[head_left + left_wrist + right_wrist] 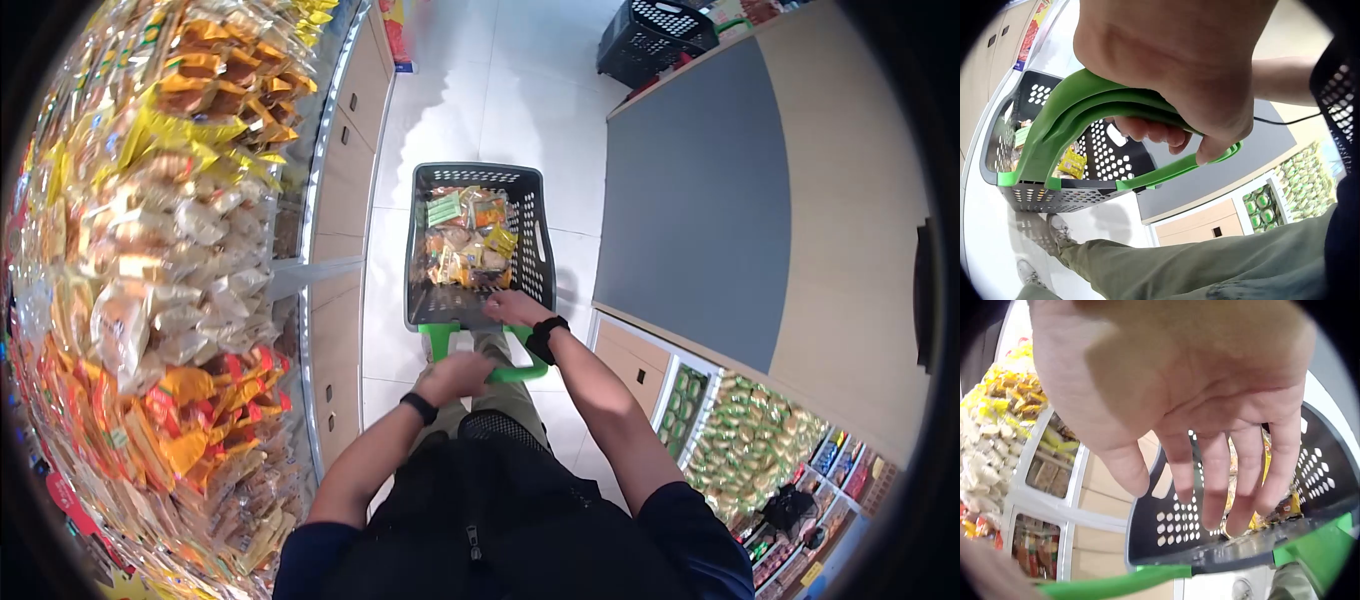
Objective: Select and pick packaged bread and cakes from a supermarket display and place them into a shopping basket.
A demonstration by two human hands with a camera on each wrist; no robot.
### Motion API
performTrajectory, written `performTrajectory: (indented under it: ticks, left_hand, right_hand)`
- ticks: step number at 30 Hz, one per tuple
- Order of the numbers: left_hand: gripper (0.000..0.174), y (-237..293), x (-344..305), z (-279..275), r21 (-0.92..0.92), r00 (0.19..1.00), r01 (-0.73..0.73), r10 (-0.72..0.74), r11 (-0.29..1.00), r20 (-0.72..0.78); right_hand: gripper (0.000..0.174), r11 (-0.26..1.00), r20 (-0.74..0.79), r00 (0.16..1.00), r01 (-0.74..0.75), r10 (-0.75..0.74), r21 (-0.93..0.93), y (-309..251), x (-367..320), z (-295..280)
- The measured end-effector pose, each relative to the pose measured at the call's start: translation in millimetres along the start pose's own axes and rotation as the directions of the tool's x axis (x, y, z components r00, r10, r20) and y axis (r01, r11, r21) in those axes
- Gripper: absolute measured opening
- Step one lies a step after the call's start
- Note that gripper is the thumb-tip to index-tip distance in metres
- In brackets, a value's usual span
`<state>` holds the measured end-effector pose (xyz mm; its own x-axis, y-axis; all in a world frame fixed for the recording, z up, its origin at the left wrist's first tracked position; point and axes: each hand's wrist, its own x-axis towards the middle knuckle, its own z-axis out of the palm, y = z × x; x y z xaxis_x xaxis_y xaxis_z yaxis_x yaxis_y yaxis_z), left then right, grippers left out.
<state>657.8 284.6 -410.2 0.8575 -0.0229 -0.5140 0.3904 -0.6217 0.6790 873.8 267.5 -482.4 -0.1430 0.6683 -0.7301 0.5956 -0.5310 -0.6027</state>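
Note:
A dark grey shopping basket [411, 235] with perforated walls and a green handle [522, 374] stands in front of my legs in the head view. My left hand [456, 377] grips the handle; its fingers curl round the green grip in the left wrist view. Over the basket's near right side is my right hand [515, 308], its fingers extended downward and apart in the right wrist view, holding nothing. Several packaged foods [465, 240] lie inside the basket, among them a yellow packet [500, 239] and a pale green one [443, 208].
Piles of bagged snacks [190, 300] fill the display along the left, above wooden cabinets [340, 215]. On the right is a counter with a grey top [695, 205]. Another dark basket [650, 50] is at the far right. Green-and-white packs [745, 440] line the lower right.

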Motion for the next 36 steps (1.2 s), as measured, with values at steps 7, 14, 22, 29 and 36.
performTrajectory:
  ticks: [7,14,22,29,36]
  left_hand:
    - [0.032,-11.7,4.9,-8.9,-0.157,0.999,0.022,-0.026,0.987,-0.020]
    - [0.026,-31.2,15.5,-10.2,-0.141,0.991,-0.013,-0.005,0.990,-0.132]
    - [0.015,-47.1,28.8,-28.9,-0.176,0.995,0.046,-0.062,0.983,-0.083]
    - [0.024,-39.7,24.9,-37.9,-0.292,0.993,0.064,-0.091,0.954,-0.080]
    - [0.034,-31.0,25.3,-44.3,-0.285,0.993,0.113,-0.113,0.952,0.017]
  right_hand:
    - [0.035,0.976,-0.144,0.981,-0.097,0.127,0.194,103.8,188.1,-19.3]
    - [0.029,0.976,-0.605,0.777,-0.216,0.171,0.000,231.4,347.0,-1.9]
    - [0.039,0.907,-0.267,0.876,-0.339,0.401,0.250,291.2,429.5,16.9]
    - [0.015,0.953,-0.339,0.893,-0.251,0.295,0.166,281.5,419.5,28.3]
    - [0.008,0.977,-0.506,0.838,-0.141,0.203,0.159,226.6,348.0,-4.1]
